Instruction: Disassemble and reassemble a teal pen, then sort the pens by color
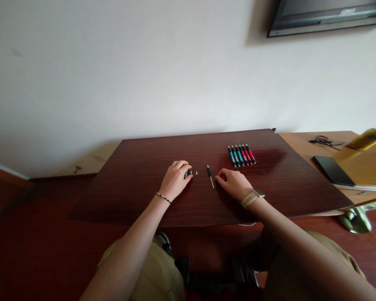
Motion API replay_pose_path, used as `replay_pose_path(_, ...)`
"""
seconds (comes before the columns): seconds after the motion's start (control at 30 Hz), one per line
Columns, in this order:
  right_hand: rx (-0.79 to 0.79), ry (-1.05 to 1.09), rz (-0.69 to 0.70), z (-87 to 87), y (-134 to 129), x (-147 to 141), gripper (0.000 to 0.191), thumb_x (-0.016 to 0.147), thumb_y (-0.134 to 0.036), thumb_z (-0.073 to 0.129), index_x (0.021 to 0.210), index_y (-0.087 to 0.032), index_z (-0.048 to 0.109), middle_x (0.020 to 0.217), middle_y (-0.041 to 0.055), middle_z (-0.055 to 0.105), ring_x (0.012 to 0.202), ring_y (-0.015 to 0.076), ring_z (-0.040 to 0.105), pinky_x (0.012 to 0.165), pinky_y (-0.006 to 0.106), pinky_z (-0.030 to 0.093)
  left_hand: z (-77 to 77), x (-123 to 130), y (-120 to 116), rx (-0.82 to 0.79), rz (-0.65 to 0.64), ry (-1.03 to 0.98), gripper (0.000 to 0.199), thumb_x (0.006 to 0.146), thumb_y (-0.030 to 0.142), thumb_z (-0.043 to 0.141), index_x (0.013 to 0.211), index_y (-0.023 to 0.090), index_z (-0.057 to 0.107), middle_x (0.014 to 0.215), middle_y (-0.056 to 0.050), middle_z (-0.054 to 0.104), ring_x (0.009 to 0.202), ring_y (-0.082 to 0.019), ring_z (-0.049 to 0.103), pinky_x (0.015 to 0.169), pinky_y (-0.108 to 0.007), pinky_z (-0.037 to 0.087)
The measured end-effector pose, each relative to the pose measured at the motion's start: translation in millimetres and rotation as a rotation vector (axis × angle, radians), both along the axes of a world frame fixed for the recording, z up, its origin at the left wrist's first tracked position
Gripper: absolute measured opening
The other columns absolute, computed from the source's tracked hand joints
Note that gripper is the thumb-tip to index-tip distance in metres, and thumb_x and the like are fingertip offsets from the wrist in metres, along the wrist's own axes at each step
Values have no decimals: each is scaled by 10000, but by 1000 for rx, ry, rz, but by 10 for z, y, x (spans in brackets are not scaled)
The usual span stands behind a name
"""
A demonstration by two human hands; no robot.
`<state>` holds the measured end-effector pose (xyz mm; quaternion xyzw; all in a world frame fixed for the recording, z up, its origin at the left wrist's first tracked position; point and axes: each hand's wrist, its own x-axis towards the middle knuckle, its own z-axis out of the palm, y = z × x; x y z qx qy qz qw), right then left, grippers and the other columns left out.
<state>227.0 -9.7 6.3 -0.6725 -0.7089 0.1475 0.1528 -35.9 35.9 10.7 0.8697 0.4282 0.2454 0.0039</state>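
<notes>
At frame centre, the left hand (175, 177) has fingers apart around a blue barrel (186, 174), the right hand (235, 183), fingers slightly apart, beside a black pen (209, 172).

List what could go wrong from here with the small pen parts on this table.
The two small pale tips lie loose beside the left hand; a brush of its fingers might send them rolling.

The slim refill sticks out bare from the black grip near the right hand, so a knock could bend or smudge it.

The teal piece is partly hidden by the left fingers and might slip unnoticed.
</notes>
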Motion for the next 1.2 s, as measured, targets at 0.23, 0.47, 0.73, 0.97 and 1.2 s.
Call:
replay_pose_path(0.23,-11,19,6,13,0,10,245,1007,-396,568,915,-226,719,909,68,783,840,229,714,708,292,407,-39,75,114,-21,22,25,78,967,174,666,958,199,740,1143,-64,711,1093,-246,602,981,-422,495)
replay_pose_path(0.47,-22,18,5,45,-16,8,242,1000,-401,565,918,-230,714,913,64,786,828,225,709,686,292,388,-49,183,160,-32,31,-37,114,993,182,632,948,194,736,1102,-58,723,1052,-229,609,970,-396,490)
replay_pose_path(0.73,-23,8,4,43,-21,11,237,1007,-406,571,941,-232,717,910,62,783,815,217,706,675,285,375,-72,279,197,-3,47,22,145,1001,170,610,948,188,743,1091,-72,721,1071,-242,602,947,-399,480)
replay_pose_path(0.97,-4,-4,8,33,-30,10,230,1008,-399,563,940,-235,709,906,41,783,838,215,711,682,289,365,-73,317,222,-63,64,55,151,976,155,611,946,215,746,1095,-58,740,1050,-253,622,928,-403,486)
replay_pose_path(1.2,-3,0,12,33,-27,13,219,1004,-396,566,939,-237,702,904,37,786,835,210,712,675,291,350,-27,287,187,-111,103,6,82,942,209,683,1017,216,713,1116,-62,734,1090,-271,626,980,-425,490)
